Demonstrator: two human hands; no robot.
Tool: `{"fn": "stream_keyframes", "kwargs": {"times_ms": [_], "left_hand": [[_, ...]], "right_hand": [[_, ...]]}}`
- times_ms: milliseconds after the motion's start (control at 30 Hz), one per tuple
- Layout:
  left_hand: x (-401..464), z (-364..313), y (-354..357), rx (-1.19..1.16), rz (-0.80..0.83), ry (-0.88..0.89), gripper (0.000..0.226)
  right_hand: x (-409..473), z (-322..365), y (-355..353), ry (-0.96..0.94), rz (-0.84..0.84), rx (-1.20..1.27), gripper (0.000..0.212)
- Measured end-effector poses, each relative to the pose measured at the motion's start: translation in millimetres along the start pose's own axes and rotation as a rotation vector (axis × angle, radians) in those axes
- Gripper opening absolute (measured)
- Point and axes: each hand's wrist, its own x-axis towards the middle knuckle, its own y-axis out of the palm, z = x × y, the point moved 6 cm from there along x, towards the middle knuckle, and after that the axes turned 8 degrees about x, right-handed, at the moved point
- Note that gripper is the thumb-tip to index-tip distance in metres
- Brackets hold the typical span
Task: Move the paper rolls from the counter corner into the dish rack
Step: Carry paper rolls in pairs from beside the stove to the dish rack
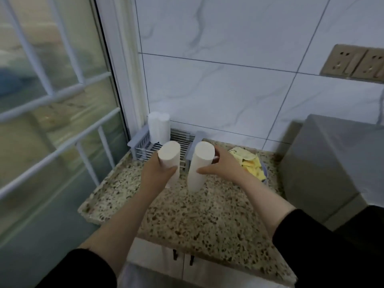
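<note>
At frame centre, two white paper rolls are held upright above the speckled table [199,221]: the left roll [170,156] gripped by the left hand [158,173], the right roll [200,163] gripped by the right hand [222,165]. Just behind, the dish rack [143,142] holds two more rolls [159,129] standing at its left end. A yellow cloth [249,163] lies right of centre.

- Rolls [168,157]: matt white paper, soft-looking, with smooth flat ends.
- Rack [143,145]: shiny metal bars, with matt grey plastic end pieces.
- Surface [207,217]: speckled stone, polished, with a rougher broken-looking edge at the left.
- Wall [228,80]: glossy white tiles with grey marble veining.
- Sleeves [324,246]: black matt cloth.
- Sockets [353,63]: smooth beige plastic.
</note>
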Motion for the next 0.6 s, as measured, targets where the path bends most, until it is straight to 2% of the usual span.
{"fn": "stream_keyframes", "kwargs": {"times_ms": [300,600], "left_hand": [[94.1,-24.1,-23.7,-0.012,-0.128,0.044,0.060],[187.8,-11.4,-6.6,0.027,-0.078,0.087,0.060]], "right_hand": [[100.1,24.2,-16.9,-0.058,-0.021,-0.033,0.069],[181.1,20.4,-5.9,-0.008,-0.027,-0.058,0.069]]}}
